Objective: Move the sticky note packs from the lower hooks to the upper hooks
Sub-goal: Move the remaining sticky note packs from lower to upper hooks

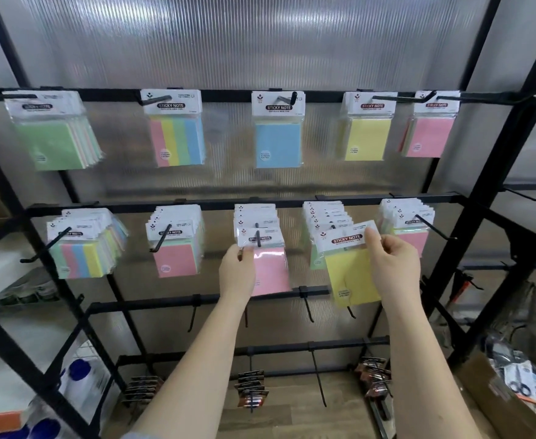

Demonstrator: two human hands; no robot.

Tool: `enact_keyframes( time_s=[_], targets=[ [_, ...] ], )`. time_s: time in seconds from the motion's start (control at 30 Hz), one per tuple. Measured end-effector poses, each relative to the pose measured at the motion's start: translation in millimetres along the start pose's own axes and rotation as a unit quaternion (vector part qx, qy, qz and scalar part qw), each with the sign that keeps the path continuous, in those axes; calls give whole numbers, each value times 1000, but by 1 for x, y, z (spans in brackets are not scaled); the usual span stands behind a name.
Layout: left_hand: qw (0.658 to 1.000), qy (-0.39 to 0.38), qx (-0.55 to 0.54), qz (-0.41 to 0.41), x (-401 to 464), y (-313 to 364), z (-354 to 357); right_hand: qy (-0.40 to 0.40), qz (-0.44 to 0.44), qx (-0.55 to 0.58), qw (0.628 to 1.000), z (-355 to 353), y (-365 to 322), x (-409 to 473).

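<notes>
Two black rails carry hooks with sticky note packs. The upper rail (228, 96) holds green, striped, blue (277, 144), yellow (366, 137) and pink packs. The lower rail (216, 205) holds fuller bunches. My right hand (393, 264) is shut on the white header of a yellow pack (350, 274), held tilted in front of the fourth lower hook's bunch (323, 217), off the hook. My left hand (236, 272) grips the left edge of a pink pack (271, 270) that still hangs on the middle lower hook (258, 237).
Below the lower rail run two more rails with bare hooks (308, 307) and small dark carded items (251, 388) near the floor. A cardboard box of oddments (513, 381) stands at the lower right, and bottles and shelving (79, 381) at the lower left. Black frame posts flank the display.
</notes>
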State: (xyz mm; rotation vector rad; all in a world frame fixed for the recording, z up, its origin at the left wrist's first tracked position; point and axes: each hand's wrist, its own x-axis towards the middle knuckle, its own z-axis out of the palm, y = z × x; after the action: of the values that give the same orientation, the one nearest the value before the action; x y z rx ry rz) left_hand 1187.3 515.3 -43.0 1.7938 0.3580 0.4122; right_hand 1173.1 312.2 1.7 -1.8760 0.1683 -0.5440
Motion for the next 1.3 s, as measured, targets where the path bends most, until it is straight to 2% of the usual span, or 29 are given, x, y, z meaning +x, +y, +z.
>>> enact_keyframes(
  time_s=[0.17,0.37,0.53,0.83,1.07,1.3],
  targets=[
    [1000,-23,9,-4,-3,5,-21,22,4,0,1000,5,-3,-12],
    [995,-56,67,55,-17,25,-44,60,-11,5,998,8,-5,-24],
    [989,-17,100,103,-10,40,-48,98,-32,19,995,6,-8,-27],
    [983,19,133,124,-2,69,-22,140,-51,118,982,-14,-23,13],
    [985,95,86,119,7,92,12,135,-96,240,956,-33,-56,74],
    [972,172,20,158,12,104,40,130,-121,306,935,-47,-88,114]
  ],
)
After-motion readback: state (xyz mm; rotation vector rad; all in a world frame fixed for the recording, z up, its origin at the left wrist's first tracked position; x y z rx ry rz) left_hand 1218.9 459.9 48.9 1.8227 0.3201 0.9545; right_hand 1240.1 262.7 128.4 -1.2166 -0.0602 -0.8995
